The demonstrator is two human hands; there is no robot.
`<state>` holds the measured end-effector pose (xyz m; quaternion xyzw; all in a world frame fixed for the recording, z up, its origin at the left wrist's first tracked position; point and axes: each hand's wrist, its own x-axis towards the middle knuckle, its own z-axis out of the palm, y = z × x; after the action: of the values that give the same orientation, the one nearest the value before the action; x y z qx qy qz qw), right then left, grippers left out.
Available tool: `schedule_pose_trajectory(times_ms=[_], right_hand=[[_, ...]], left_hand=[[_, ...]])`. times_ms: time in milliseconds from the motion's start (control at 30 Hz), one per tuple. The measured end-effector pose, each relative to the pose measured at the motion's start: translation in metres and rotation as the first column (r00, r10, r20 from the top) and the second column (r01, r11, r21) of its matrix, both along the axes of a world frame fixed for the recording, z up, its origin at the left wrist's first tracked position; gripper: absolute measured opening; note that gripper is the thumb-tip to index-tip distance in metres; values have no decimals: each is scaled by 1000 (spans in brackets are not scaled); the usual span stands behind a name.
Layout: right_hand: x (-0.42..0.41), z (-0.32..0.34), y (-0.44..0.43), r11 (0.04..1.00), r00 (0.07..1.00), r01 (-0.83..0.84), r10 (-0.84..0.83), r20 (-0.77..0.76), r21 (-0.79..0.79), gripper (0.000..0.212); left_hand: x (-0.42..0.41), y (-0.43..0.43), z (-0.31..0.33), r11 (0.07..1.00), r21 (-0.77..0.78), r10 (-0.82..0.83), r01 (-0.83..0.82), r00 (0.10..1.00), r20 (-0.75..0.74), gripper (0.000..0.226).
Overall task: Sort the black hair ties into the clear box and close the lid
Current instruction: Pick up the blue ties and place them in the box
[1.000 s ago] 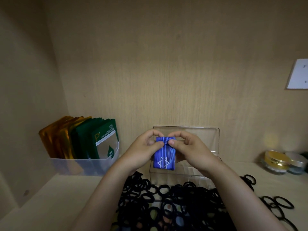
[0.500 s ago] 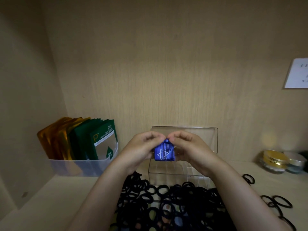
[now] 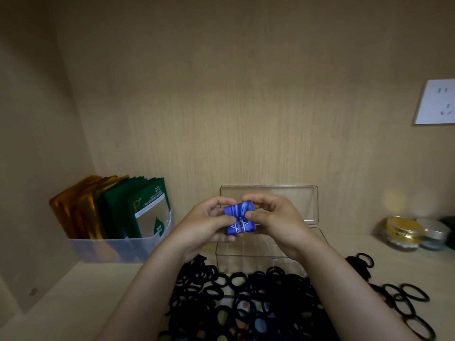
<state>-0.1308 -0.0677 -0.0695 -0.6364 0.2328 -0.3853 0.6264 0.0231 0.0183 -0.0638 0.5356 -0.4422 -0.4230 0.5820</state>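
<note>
The clear box point(image 3: 258, 252) stood open, its lid point(image 3: 290, 198) upright against the back wall; nothing showed inside it. A bin point(image 3: 118, 249) at left held gold and green packets point(image 3: 110, 207). Black ties point(image 3: 246, 299) lay heaped before the box. Both hands, left point(image 3: 204, 225) and right point(image 3: 278, 222), pinched a folded blue packet point(image 3: 240, 219) above the box, fingers closed on it.
</note>
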Motion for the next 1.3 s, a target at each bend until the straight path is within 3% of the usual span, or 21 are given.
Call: schedule_pose_trajectory(times_ms=[167, 267, 400, 533, 633, 700, 800, 933, 1100, 1200, 1300], right_hand=[[-3, 0, 2, 996, 997, -69, 70, -33, 54, 28], [-3, 1, 1, 997, 997, -66, 67, -28, 26, 24], [-4, 2, -4, 1000, 999, -29, 29, -22, 1, 35], [-3, 5, -1, 998, 998, -58, 58, 21, 16, 38], [-1, 5, 1, 978, 988, -126, 108, 113, 164, 33], [1, 4, 4, 940, 971, -229, 202, 128, 253, 24], [9, -3, 10, 923, 960, -280, 276, 55, 263, 19], [23, -14, 18, 967, 989, -140, 148, -19, 215, 7], [32, -26, 27, 977, 1000, -25, 25, 2, 210, 10], [41, -33, 29, 980, 979, 190, -185, -82, 59, 18], [38, -39, 16, 936, 915, 334, -351, -199, -114, 16]], left_hand=[[1, -3, -3, 998, -16, 62, -62, 998, 12, 23], [1, -3, -3, 999, 2, 36, -36, 988, -148, 22], [-3, -1, 1, 998, -6, -55, 56, 940, -337, 18], [-11, 0, -1, 996, -17, 80, -83, 987, -142, 19], [-13, 5, -2, 985, -88, 138, -151, 980, -143, 35], [-12, 8, -3, 969, -113, 203, -219, 970, -135, 33], [-13, 14, -9, 948, -124, 277, -294, 951, -138, 31], [-10, 22, -23, 922, -164, 339, -351, 936, -97, 30], [1, 26, -43, 957, -135, 268, -255, 959, 92, 30], [18, 24, -55, 961, -165, 256, -223, 942, 219, 23], [25, 18, -66, 930, -168, 367, -328, 871, 327, 13]])
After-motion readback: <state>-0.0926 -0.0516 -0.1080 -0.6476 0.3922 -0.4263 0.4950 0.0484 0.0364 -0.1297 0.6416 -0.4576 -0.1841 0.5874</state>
